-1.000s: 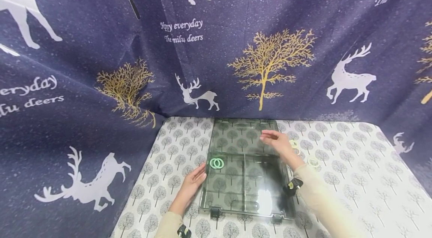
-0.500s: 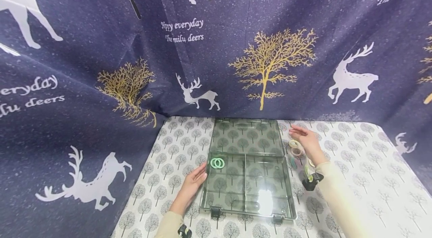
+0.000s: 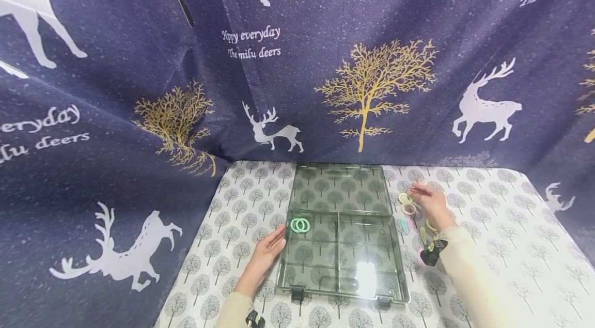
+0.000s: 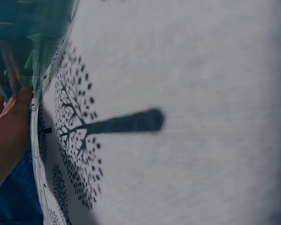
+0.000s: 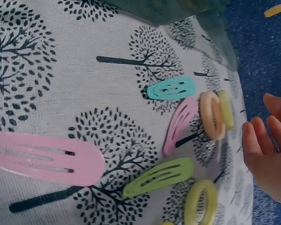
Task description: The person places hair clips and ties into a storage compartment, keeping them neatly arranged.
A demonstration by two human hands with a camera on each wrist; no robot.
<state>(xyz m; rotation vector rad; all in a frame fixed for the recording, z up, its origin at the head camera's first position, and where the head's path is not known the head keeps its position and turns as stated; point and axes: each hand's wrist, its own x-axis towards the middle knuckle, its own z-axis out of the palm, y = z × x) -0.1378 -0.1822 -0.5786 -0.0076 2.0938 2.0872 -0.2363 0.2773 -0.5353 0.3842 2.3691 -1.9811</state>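
Observation:
An open, see-through grey-green plastic case (image 3: 316, 266) lies flat with its lid folded back. Two mint-green hair ties (image 3: 297, 225) overlap in its back left corner. My left hand (image 3: 266, 250) rests its extended fingers against the case's left side. Right of the case, my right hand (image 3: 432, 203) hovers with loosely bent fingers and nothing in them. Near its fingertips are a peach hair tie (image 5: 205, 115) and a yellow hair tie (image 5: 226, 110). Closer to the wrist lie a teal snap hair clip (image 5: 171, 88), a green one (image 5: 159, 176) and a pink one (image 5: 179, 124).
Another pink hair clip (image 5: 75, 161) and a yellow-green hair tie (image 5: 191, 206) lie under the right wrist. A divider (image 3: 338, 253) splits the case. Behind the tree-print tablecloth (image 3: 241, 204) hangs a dark blue deer-print curtain (image 3: 297, 85).
My right hand has moved from over the lid rightward to the hair ties, then slightly down toward them. The left hand stays against the case.

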